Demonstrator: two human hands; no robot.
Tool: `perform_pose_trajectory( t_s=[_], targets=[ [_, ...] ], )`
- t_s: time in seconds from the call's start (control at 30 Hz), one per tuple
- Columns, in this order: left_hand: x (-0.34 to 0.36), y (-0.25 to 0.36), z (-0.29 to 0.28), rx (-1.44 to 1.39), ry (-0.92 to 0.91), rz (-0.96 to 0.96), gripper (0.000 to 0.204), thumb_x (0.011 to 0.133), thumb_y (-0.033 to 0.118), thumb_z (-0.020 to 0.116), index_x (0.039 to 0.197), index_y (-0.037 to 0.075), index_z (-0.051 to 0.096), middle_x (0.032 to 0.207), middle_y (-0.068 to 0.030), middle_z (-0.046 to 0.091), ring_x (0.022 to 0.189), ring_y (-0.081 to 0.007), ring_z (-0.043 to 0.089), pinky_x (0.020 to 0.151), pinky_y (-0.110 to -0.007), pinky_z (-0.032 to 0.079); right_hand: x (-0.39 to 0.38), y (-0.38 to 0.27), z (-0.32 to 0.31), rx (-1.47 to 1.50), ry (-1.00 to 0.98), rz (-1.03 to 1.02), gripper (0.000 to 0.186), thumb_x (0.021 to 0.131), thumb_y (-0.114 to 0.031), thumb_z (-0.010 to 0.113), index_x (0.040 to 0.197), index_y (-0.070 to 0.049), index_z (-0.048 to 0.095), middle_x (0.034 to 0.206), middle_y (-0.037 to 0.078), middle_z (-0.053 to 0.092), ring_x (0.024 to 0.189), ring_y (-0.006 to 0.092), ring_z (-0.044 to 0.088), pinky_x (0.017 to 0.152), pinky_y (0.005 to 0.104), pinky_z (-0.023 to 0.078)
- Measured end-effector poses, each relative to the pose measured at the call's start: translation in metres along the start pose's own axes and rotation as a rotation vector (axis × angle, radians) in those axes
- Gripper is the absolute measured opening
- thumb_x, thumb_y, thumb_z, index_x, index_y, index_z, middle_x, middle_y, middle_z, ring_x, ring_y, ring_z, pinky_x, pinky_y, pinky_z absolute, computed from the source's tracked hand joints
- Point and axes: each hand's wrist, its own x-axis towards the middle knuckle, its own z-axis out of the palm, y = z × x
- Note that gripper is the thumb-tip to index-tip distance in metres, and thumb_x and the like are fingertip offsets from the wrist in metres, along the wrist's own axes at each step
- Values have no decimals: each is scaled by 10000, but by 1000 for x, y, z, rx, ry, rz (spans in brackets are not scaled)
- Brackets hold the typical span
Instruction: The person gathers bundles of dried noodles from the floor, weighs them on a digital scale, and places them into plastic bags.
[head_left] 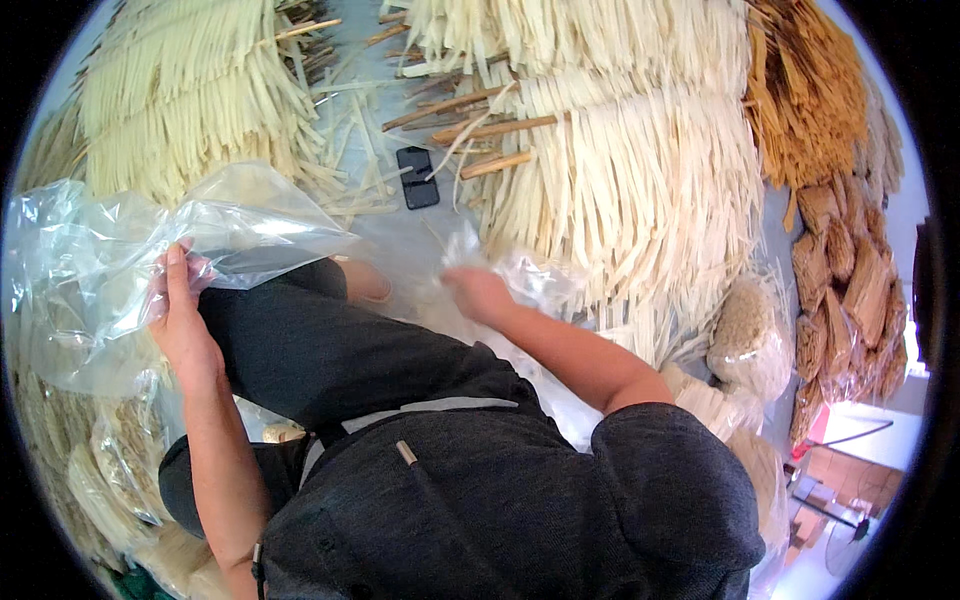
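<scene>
Your left hand [186, 325] grips clear plastic [270, 222] that tugging could tear; your right hand [483, 296] is too blurred to tell.

A strip of floor [352, 55] opens between the left strip bank [190, 85] and right strip bank [640, 190], though stick ends [500, 164] and a black case [417, 177] intrude; clear plastic [262, 215] and a trousered leg [330, 350] obstruct the space between left hand [187, 320] and right hand [478, 295].

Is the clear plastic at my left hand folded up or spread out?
Spread out: the clear plastic fans wide and wrinkled on both sides of your left hand, with no neat folds showing.
</scene>
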Motion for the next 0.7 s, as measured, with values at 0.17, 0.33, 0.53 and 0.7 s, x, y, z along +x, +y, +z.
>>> perform_pose_trajectory(
  t_s=[0.17, 0.33, 0.53, 0.7],
  targets=[
    [-2, 3, 3, -57, 49, -26, 285, 936, 230, 610, 1081, -12, 645, 976, -46, 646, 848, -103, 588, 757, -255, 481, 142, -39, -15, 163, 361, -262, 426, 827, -58, 537, 1245, -136, 515, 1183, 136, 588, 1043, 352, 581, 891, 437, 469],
    [6, -2, 0, -199, 29, -87, 310, 934, 268, 612, 1098, 4, 629, 977, -40, 642, 829, -98, 581, 751, -253, 475, 223, -30, -13, 95, 858, -348, 541, 831, -104, 575, 1355, -141, 444, 1260, 136, 567, 1087, 350, 581, 943, 416, 459],
    [27, -16, -52, -415, 91, -134, 297, 937, 285, 606, 1092, 32, 626, 985, -26, 638, 842, -93, 591, 771, -266, 482, 194, -90, -82, 274, -115, -289, 689, 851, -201, 644, 1450, -107, 317, 1379, 191, 465, 1277, 288, 462, 1058, 361, 366],
    [37, 1, -54, -626, 111, -265, 263, 949, 231, 583, 1126, 40, 623, 981, -29, 647, 823, -97, 604, 718, -243, 534, 126, -191, -126, 468, -276, -726, 730, 824, -293, 711, 1438, -145, 346, 1406, 124, 456, 1255, 268, 478, 1017, 370, 407]
  ],
)
